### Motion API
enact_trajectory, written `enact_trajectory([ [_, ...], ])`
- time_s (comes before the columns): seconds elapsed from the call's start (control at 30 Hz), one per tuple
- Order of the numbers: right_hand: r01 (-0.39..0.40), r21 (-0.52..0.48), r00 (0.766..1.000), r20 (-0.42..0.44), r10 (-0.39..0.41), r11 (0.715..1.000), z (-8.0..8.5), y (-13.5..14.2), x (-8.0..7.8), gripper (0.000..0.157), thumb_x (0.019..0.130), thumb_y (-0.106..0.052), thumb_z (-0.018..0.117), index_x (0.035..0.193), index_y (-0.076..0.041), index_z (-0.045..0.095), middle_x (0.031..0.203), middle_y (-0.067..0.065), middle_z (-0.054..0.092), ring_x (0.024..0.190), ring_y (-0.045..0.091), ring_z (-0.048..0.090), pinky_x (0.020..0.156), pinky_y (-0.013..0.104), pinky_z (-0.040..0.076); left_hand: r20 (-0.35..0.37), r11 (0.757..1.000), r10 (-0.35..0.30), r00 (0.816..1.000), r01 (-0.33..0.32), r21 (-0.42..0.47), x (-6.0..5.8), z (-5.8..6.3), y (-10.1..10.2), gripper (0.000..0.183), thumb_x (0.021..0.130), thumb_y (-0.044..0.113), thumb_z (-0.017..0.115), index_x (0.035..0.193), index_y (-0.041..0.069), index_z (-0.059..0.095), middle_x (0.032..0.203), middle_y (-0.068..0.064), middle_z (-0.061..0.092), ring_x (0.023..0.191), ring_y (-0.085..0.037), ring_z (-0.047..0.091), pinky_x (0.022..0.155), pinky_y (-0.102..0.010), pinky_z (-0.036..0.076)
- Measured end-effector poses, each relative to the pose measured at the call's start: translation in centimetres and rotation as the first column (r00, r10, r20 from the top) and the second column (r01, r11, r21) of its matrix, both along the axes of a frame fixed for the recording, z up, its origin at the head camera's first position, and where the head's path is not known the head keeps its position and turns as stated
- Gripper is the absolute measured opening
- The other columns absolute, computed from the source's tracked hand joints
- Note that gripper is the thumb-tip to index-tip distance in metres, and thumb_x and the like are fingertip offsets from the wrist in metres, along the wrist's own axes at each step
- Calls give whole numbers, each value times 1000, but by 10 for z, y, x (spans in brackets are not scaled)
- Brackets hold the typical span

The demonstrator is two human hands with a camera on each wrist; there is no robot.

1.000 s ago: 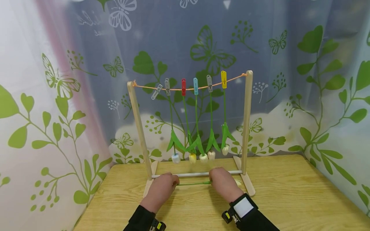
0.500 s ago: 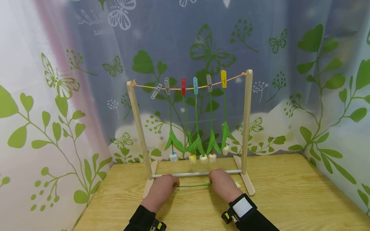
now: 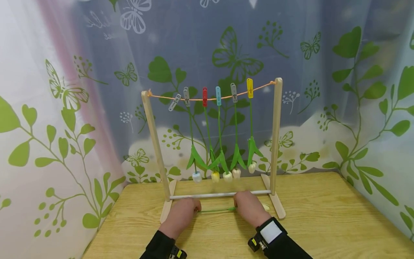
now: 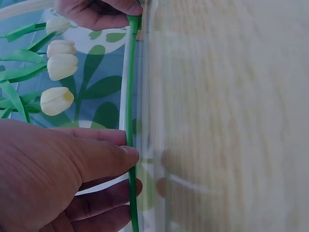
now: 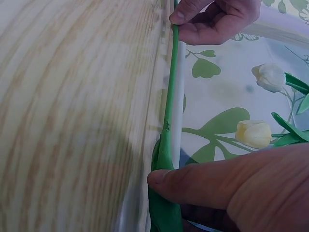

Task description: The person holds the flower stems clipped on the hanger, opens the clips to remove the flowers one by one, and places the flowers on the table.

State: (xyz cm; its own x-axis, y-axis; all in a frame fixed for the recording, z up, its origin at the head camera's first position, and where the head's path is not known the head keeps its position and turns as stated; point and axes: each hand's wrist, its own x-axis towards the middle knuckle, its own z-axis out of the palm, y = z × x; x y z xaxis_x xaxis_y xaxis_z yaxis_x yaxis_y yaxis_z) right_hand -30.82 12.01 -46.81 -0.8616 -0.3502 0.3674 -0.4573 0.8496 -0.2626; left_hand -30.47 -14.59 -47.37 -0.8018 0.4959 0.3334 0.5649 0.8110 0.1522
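Observation:
An artificial tulip is held sideways, low over the table in front of the rack. My left hand [image 3: 182, 214] pinches its bare green stem [image 4: 130, 96] between thumb and fingers. Toward the flower end, my right hand [image 3: 250, 208] grips the green leaves [image 5: 163, 208] with the thumb laid across them. The tulip's pale head [image 3: 266, 207] peeks out past the right hand; the leaves are mostly covered in the head view. Behind, several tulips hang heads-down from clothespins on an orange string [image 3: 196, 99], among them a pale blue tulip [image 3: 197, 177] and a yellow tulip [image 3: 215, 176].
A wooden rack has a left post [image 3: 156, 144], a right post [image 3: 276, 136] and a white crossbar [image 3: 216, 195] just beyond the hands. One tilted grey clothespin [image 3: 175, 102] carries no flower. A patterned curtain [image 3: 200, 46] stands behind the wooden table [image 3: 323, 216].
Both hands and the held tulip have come down slightly toward the person. The hanging pale blue tulip swung left and back. Both grips stay the same.

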Motion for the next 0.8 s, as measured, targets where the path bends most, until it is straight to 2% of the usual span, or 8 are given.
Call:
enact_trajectory([
  [0.17, 4, 4, 1000, 0, -4, 1000, -1, 0, 0, 45, 81, 18, 66, 54, -15, 50, 54, -9, 32, 51, 10, 26, 46, 23, 18, 59, 1000, -4, 998, 3, 10, -2, -2, 1, 21, 92, -4, 71, 89, 15, 79, 89, 1, 75, 83, -16, 72, 69, -31, 62],
  [0.37, 0, 4, 1000, 4, 0, 1000, -1, 0, 1, 43, 79, 17, 67, 55, -15, 53, 53, -9, 41, 51, 10, 31, 45, 23, 25, 67, 1000, -15, 998, 15, 0, -2, -2, 1, 19, 92, -2, 73, 86, 16, 79, 86, 2, 75, 81, -16, 71, 67, -29, 61],
  [0.6, -15, -6, 1000, 8, 15, 1000, 0, -1, 2, 50, 78, 20, 63, 53, -17, 40, 55, -9, 22, 52, 11, 22, 48, 24, 16, 93, 999, -38, 995, 36, 22, -1, -3, -2, 20, 94, -2, 71, 89, 16, 81, 90, 1, 76, 86, -18, 74, 71, -30, 62],
  [0.8, -17, 3, 1000, -13, 17, 1000, -2, 0, 2, 57, 77, 20, 63, 53, -20, 31, 57, -10, 15, 53, 10, 18, 50, 24, 13, 82, 1000, -31, 996, 30, 9, -3, -4, -1, 24, 93, -5, 68, 86, 15, 81, 89, 1, 77, 86, -18, 73, 72, -30, 62],
])
